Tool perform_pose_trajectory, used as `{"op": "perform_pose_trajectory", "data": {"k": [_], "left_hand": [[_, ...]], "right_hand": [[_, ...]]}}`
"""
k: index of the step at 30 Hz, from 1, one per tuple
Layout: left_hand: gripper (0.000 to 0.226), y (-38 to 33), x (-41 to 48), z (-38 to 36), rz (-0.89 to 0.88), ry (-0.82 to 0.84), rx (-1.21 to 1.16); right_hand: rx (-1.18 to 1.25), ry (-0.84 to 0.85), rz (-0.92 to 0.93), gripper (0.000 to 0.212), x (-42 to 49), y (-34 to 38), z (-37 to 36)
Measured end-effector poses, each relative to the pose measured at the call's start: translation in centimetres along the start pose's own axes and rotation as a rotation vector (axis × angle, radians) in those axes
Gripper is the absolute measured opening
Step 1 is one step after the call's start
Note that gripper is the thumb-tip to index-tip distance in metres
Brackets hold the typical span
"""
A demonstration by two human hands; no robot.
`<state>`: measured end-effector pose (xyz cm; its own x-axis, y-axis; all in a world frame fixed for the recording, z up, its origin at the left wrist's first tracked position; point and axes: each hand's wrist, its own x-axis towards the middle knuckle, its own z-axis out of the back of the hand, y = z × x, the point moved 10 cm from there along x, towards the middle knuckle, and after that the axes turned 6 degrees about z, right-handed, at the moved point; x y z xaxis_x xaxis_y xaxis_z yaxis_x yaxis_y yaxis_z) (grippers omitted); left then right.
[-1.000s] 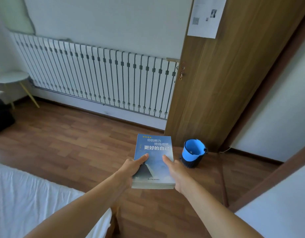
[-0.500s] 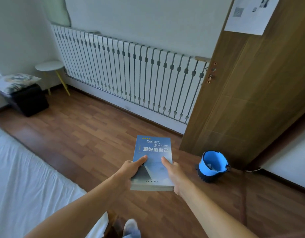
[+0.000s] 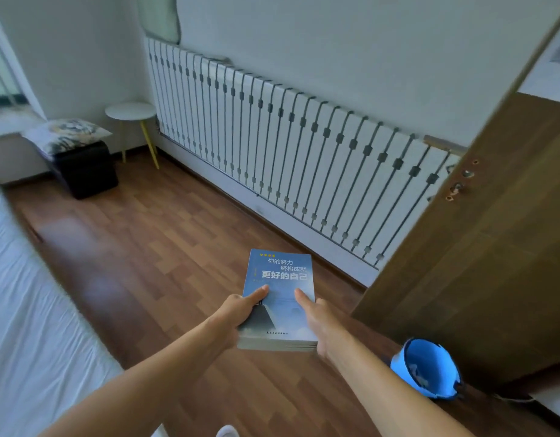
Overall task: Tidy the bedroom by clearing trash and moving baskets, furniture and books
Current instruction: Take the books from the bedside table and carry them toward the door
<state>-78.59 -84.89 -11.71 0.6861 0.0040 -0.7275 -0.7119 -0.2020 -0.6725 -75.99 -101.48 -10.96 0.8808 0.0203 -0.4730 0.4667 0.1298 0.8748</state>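
Paperback book [image 3: 280,279] hangs level above the wooden floor [image 3: 146,263], left grip [image 3: 237,313] and right grip [image 3: 319,316] clasping its near edges, thumbs on the cover. Probably light, slightly floppy; side edges hold best.

A room we count mostly in ones

We count one blue book [image 3: 280,272] and two hands, a left hand [image 3: 237,313] and a right hand [image 3: 319,316]. From its edge we cannot tell whether the book is a single volume or two stacked. Beyond these we count one blue bin [image 3: 427,370], one round side table [image 3: 130,111], one black stool [image 3: 83,168], one patterned cushion [image 3: 67,134], one wooden door [image 3: 477,247], one slatted radiator cover [image 3: 272,137] and one bed [image 3: 26,310].
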Motion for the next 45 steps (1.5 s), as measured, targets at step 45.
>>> {"op": "perform_pose_trajectory", "data": {"k": [45], "left_hand": [[0.046,-30.9,22.9,22.6,-0.104,-0.379,-0.260]], "right_hand": [[-0.085,0.491,-0.058,0.060,38.8,23.2,-27.4]]}}
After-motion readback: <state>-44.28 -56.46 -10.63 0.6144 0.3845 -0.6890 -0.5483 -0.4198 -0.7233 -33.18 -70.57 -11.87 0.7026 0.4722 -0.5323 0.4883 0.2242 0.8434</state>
